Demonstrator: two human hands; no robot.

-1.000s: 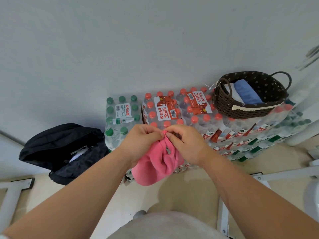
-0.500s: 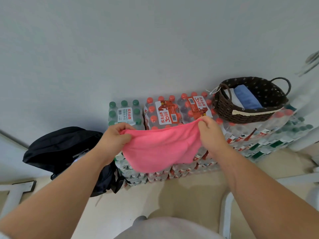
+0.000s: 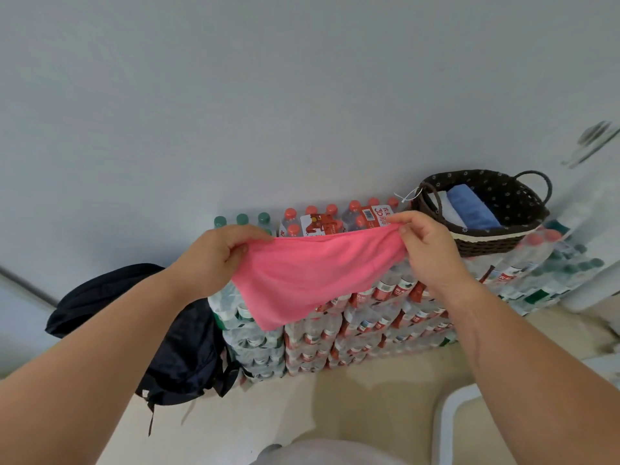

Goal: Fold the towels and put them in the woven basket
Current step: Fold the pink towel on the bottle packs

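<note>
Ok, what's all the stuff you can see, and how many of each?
pink cloth towel: one, pink, stretched in the air between both hands
dark brown woven basket: one, brown, on top of the bottle packs, right side
folded blue towel: one, blue, inside the basket
folded white towel: one, white, inside the basket, left of the blue one
red-capped water bottle packs: several, clear with red labels, stacked against the wall
green-capped water bottle packs: several, clear, the stack's left end
black fabric backpack: one, black, on the floor left of the stack
left hand: one, pinches the towel's top left corner
right hand: one, pinches its top right corner
</note>
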